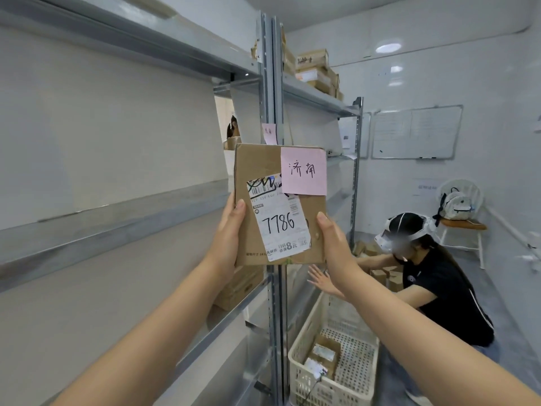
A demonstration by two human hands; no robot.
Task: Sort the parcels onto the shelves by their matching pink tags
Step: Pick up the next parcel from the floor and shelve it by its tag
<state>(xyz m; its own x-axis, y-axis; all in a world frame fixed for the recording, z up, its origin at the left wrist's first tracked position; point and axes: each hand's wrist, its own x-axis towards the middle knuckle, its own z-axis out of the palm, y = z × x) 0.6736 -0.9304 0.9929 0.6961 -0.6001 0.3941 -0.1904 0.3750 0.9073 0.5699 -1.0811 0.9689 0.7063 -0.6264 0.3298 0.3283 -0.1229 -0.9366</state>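
I hold a flat brown cardboard parcel (257,168) upright in front of me with both hands. It carries a pink tag (303,171) with handwritten characters at its top right and a white label marked 7786 below. My left hand (229,234) grips its lower left edge, and my right hand (333,241) grips its lower right edge. Just behind the parcel's top, a smaller pink tag (269,133) hangs on the grey shelf upright (270,83).
Grey metal shelves (117,227) run along my left. Boxes (317,71) sit on the top shelf farther back. A white plastic basket (307,356) with small parcels stands on the floor. A person in black (439,285) crouches at right beside more boxes.
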